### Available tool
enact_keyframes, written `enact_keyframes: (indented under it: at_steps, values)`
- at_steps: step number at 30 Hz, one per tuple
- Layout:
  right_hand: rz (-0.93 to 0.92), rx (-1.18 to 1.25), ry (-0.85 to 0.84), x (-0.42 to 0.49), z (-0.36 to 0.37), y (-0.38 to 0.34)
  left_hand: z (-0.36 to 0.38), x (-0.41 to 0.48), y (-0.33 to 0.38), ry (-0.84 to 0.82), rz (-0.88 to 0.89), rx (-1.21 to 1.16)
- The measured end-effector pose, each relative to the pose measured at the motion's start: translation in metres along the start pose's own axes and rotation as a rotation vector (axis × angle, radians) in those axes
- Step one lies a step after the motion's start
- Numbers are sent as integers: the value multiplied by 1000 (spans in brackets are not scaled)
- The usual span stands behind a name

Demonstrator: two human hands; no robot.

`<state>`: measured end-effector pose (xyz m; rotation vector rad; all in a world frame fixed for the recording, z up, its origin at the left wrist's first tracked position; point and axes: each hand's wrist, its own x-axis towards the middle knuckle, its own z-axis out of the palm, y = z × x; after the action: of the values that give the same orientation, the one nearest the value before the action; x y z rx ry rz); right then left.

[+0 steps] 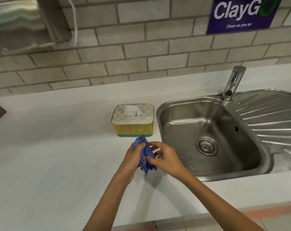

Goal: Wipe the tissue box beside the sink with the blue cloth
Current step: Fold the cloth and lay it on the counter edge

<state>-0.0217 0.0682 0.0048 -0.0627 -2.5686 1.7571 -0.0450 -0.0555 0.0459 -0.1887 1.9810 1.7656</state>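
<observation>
Head view. The white surface (58,147) filled the lower frame, with the steel sink (208,130) at centre right. The tissue box (132,120) stood upright at frame centre, just beside the sink's left rim, a loose tissue (132,110) standing out of its quilted top. Below it, near its front face, my left hand (133,160) was closed around the bunched blue cloth (145,155), and my right hand (166,158) pinched the same cloth with thumb and fingertips, the other fingers spread. The cloth hung in loose folds, its upper tip appearing to reach the box's green base; whether it touched, I could not tell. Risks, as I judged them: a bunched cloth could snag and drag out the tissue; a sideways stroke could push the light box over the rim into the wet sink.
</observation>
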Motion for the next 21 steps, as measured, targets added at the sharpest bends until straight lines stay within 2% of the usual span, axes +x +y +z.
enact_keyframes:
  at_steps: [4,6,8,11,13,18,21]
  values:
    - [175,434,77,-20,-11,15,28,-18,10,89,38,247]
    - [284,606,110,-30,-21,22,35,-21,9,41,86,245]
    - [352,670,166,-38,-36,27,36,-23,7,-17,75,139]
    - [377,561,243,-50,-66,37,32,-21,-5,-67,47,24]
    - [414,442,202,-60,-87,44,32,-20,-18,-62,14,14]
    - [595,202,97,-81,-124,65,51,-23,-56,-65,-43,143]
    - [615,63,90,-92,-136,77,68,-24,-77,-64,-11,243]
